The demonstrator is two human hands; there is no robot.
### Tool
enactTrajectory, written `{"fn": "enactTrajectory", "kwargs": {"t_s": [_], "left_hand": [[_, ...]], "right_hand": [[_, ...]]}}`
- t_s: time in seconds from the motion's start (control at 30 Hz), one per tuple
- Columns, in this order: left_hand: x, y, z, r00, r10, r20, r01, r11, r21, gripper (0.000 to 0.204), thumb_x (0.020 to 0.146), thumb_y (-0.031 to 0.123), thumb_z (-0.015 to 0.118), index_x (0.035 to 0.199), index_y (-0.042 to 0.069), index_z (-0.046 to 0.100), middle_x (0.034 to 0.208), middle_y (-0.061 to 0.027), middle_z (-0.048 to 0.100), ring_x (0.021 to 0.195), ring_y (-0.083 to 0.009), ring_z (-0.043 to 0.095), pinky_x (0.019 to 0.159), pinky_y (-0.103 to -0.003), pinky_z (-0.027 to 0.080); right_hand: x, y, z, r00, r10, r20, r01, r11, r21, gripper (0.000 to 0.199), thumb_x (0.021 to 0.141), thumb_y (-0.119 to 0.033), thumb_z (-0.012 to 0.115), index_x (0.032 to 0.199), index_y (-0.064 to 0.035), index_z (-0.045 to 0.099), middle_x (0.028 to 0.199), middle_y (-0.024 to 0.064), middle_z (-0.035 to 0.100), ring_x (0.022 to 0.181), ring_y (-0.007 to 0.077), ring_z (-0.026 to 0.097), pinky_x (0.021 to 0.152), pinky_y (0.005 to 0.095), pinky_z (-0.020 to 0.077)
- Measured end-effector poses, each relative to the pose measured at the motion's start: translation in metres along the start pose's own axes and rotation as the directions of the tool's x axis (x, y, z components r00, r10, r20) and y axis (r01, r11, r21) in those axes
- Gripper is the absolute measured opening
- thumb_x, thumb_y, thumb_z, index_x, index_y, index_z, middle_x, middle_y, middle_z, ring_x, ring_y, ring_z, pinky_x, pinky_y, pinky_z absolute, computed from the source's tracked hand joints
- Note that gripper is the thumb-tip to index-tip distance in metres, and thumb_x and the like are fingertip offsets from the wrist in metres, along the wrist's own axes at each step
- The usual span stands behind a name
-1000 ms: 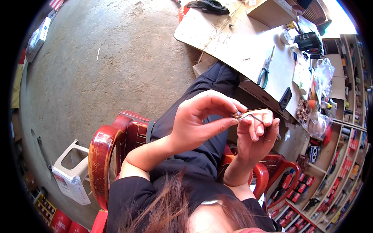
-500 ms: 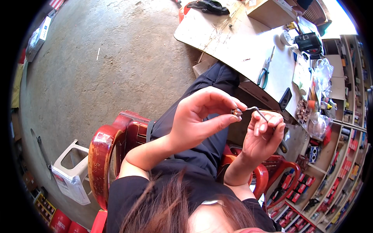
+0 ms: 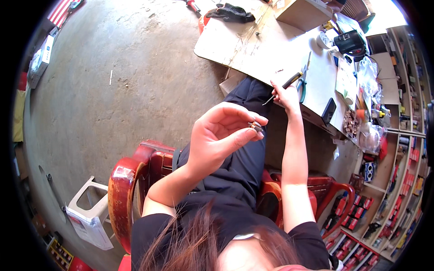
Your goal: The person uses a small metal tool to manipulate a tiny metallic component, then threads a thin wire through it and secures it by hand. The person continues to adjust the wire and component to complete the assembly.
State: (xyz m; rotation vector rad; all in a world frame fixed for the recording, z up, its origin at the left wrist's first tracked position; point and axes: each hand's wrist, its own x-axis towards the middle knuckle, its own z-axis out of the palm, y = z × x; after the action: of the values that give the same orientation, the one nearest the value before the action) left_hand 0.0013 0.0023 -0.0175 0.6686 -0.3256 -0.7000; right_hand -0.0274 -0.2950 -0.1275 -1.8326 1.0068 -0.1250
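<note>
So the left hand [image 3: 217, 140] is up in front of the chest, palm turned toward the camera, with a small dark metal part [image 3: 256, 127] pinched between thumb and fingertips. That grip is closed down tight on it, and the part sticks out just past the fingertips. Can't make out what the part actually is, too small from here.

The right hand [image 3: 285, 94] is stretched out well ahead of the left hand, at the near edge of the bench [image 3: 253, 45]. Its grip is wrapped around a thin tool with a dark handle [image 3: 284, 86], held pencil-style, metal tip pointing back toward the lap and the handle end slanting up over the bench. Can't say whether the tool touches the bench or just hangs over it.

Just beyond the right hand on the bench lies a pair of blue-handled pliers [image 3: 302, 83]. Further right of that there's a black phone-like slab [image 3: 328, 111] at the bench edge, and further out a black boxy device [image 3: 348, 43]. A dark glove or rag [image 3: 230, 12] sits at the far side of the bench.

Below both hands is the lap in dark trousers, and the person sits on a red plastic chair [image 3: 124, 180]. Off to the left of the chair there's a white plastic stool [image 3: 88, 212] on the concrete floor [image 3: 126, 77]
</note>
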Motion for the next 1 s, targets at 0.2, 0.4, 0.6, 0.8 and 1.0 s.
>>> {"fn": "enactTrajectory", "kwargs": {"t_s": [0.2,0.4,0.6,0.8,1.0], "left_hand": [[-0.001,0.004,-0.006,0.999,0.016,-0.029,-0.016,1.0,0.008,0.021,0.089,0.0,0.065,0.108,-0.001,0.055,0.109,-0.021,0.066,0.089,-0.02,0.068,0.082,-0.031,0.055],[-0.001,0.005,-0.01,1.0,0.021,-0.023,-0.021,1.0,-0.001,0.021,0.089,-0.002,0.064,0.108,-0.002,0.056,0.11,-0.0208,0.066,0.09,-0.0196,0.068,0.083,-0.031,0.055],[0.0,0.005,-0.01,0.999,0.018,-0.038,-0.019,1.0,-0.018,0.022,0.088,-0.001,0.065,0.108,-0.002,0.055,0.109,-0.022,0.066,0.089,-0.0205,0.068,0.082,-0.032,0.056],[-0.001,0.006,-0.012,1.0,0.017,0.001,-0.017,0.999,-0.039,0.022,0.088,-0.006,0.063,0.109,-0.004,0.056,0.111,-0.0202,0.065,0.094,-0.0187,0.067,0.086,-0.031,0.055],[-0.001,0.004,-0.01,0.999,0.024,0.027,-0.024,1.0,-0.01,0.024,0.086,-0.01,0.063,0.11,-0.005,0.058,0.112,-0.0184,0.064,0.099,-0.018,0.065,0.09,-0.031,0.054]], "right_hand": [[0.054,0.023,-0.012,0.99,0.142,0.026,-0.14,0.988,-0.065,0.032,0.081,-0.032,0.078,0.075,-0.0047,0.063,0.058,-0.0006,0.058,0.044,0.0075,0.051,0.043,0.0225,0.0457],[0.079,0.036,-0.024,0.98,0.2,0.0,-0.198,0.973,-0.121,0.022,0.08,-0.021,0.078,0.076,-0.0021,0.067,0.06,0.001,0.061,0.044,0.008,0.053,0.041,0.0212,0.0451],[0.086,0.047,-0.03,0.983,0.124,-0.137,-0.14,0.984,-0.108,0.018,0.08,-0.013,0.076,0.075,0.0023,0.069,0.065,0.0069,0.068,0.049,0.0106,0.061,0.046,0.0221,0.0501],[0.069,0.039,-0.037,0.974,-0.114,-0.195,0.027,0.916,-0.4,0.023,0.083,-0.019,0.072,0.088,0.0038,0.071,0.072,0.0081,0.071,0.062,0.0123,0.067,0.064,0.0248,0.0522],[-0.031,-0.063,-0.029,0.892,-0.448,-0.06,0.448,0.894,-0.012,0.031,0.092,-0.013,0.066,0.114,0.0084,0.062,0.095,0.0111,0.07,0.084,0.0133,0.067,0.078,0.0246,0.052]]}}
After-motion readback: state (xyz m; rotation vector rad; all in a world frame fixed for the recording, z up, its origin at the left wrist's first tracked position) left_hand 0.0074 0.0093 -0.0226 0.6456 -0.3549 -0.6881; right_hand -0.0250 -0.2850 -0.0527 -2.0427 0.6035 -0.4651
